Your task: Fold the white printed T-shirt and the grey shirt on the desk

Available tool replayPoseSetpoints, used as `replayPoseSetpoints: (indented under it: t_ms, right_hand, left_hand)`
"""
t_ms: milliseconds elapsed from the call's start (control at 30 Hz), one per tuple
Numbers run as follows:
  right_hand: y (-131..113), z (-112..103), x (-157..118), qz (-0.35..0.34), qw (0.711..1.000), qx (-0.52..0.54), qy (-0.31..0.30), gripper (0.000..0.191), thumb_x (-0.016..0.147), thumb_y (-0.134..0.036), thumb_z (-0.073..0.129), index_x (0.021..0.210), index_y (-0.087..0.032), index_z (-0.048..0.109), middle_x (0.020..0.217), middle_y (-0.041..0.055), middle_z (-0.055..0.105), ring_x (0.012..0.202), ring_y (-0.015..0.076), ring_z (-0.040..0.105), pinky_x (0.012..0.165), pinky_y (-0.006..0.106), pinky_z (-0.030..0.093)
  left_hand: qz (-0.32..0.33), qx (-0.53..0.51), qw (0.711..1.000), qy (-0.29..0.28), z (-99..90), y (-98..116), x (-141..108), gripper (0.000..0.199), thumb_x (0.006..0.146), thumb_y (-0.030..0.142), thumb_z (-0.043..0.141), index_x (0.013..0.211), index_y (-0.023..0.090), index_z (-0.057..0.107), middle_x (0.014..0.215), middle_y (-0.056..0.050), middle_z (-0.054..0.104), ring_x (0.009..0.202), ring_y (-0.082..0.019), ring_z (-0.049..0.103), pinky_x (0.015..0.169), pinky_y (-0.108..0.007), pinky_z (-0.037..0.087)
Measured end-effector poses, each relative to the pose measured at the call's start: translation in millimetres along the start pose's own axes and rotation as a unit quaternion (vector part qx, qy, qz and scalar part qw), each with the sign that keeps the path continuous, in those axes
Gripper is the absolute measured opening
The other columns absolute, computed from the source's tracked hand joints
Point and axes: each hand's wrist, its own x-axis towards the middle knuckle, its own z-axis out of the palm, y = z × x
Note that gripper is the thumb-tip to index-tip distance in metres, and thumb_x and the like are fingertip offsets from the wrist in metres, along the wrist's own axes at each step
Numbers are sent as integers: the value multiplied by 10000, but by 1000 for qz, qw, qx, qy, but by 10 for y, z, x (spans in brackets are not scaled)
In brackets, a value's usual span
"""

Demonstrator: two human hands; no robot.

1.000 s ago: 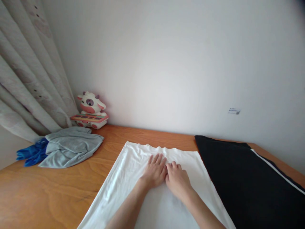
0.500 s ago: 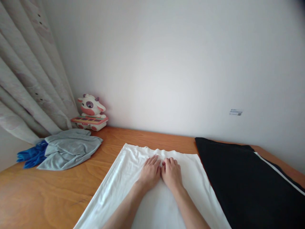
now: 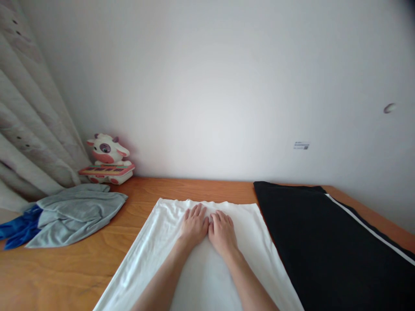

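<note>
White cloth [image 3: 205, 276] lay spread on worktop [image 3: 65, 272] beside black cloth [image 3: 308, 242]; largely flat, wrinkles unsmoothed along left side and far edge. Left hand [image 3: 193, 226]: fingers extended, resting on cloth, gripping nothing. Right hand [image 3: 222, 233]: fingers bent, on cloth; could not tell whether pinching it.

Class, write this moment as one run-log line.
left hand: on white cloth | right hand: on same cloth, beside left | black cloth: right of white cloth | toy: back left

1. Left hand [image 3: 193, 228] is lying palm down, fingers [image 3: 193, 212] pointing far.
2. Right hand [image 3: 222, 232] is resting palm down just beside it, fingers bending slightly.
3. Both arms [image 3: 166, 275] are slanting inward from near.
</note>
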Motion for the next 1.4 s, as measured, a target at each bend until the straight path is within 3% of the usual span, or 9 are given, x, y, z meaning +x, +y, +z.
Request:
replayPoseSetpoints:
  t_ms: [167,400,633,833,933,1033,1100,1267,1400]
  right_hand:
    - [-36,-34,2,3,1000,-7,-19,351,944,-226,507,1257,-160,652,1436,163,581,1372,285,482,1164,469,315]
    - [-4,-33,4,-3,999,-3,-35,384,964,-296,495,1302,-186,638,1455,150,567,1386,290,466,1174,487,298]
    - [15,-21,-8,-5,1000,-5,-18,369,965,-319,501,1281,-203,653,1435,142,588,1369,272,486,1173,461,305]
    - [-4,12,10,26,998,-48,-30,530,957,-511,512,1402,-231,582,1523,188,484,1433,393,377,1145,589,238]
    - [-20,-27,79,19,998,-59,-32,477,929,-538,541,1272,-227,655,1420,196,568,1329,415,466,1084,603,299]
    - [-14,-61,155,24,998,-61,-3,324,975,-420,473,1077,-208,696,1192,169,674,1158,347,568,1030,528,376]
    - [10,-46,185,32,998,-56,12,294,984,-328,445,1075,-196,692,1151,156,687,1125,309,584,1029,475,390]
    - [124,65,190,34,998,-55,-4,478,953,-348,524,1390,-160,569,1479,176,535,1396,338,430,1159,521,264]
    - [235,81,187,49,996,-65,-34,557,962,-461,522,1445,-185,536,1572,182,426,1478,342,328,1183,563,202]
  left_hand:
    - [-62,20,998,10,29,-78,29,575,988,395,424,1483,105,463,1599,-189,383,1495,-331,323,1213,-497,262]
    - [-74,60,995,-19,-3,-124,166,701,970,571,409,1552,182,363,1618,-208,335,1494,-423,279,1122,-702,255]
    - [-44,56,997,-12,-5,-267,225,615,1025,469,315,1533,130,394,1623,-169,340,1518,-346,262,1192,-608,231]
    - [-45,54,997,-23,21,-251,224,667,1004,497,364,1553,119,360,1636,-183,295,1523,-369,232,1200,-616,214]
    - [-51,45,997,-24,16,-252,225,664,1001,496,368,1554,128,360,1641,-179,284,1526,-367,225,1201,-619,210]
    - [-53,34,998,-26,30,-274,230,632,1011,465,338,1554,141,359,1642,-160,293,1528,-345,228,1206,-610,205]
    - [-51,31,998,-25,47,-286,236,616,1019,443,312,1555,144,358,1643,-151,296,1529,-338,232,1207,-608,206]
    - [-52,26,998,-15,97,-301,251,643,1006,478,342,1549,133,363,1644,-158,288,1530,-341,229,1207,-611,203]
    - [-48,-1,999,-4,96,-380,257,603,1007,442,368,1524,134,401,1626,-153,331,1525,-310,256,1220,-580,202]
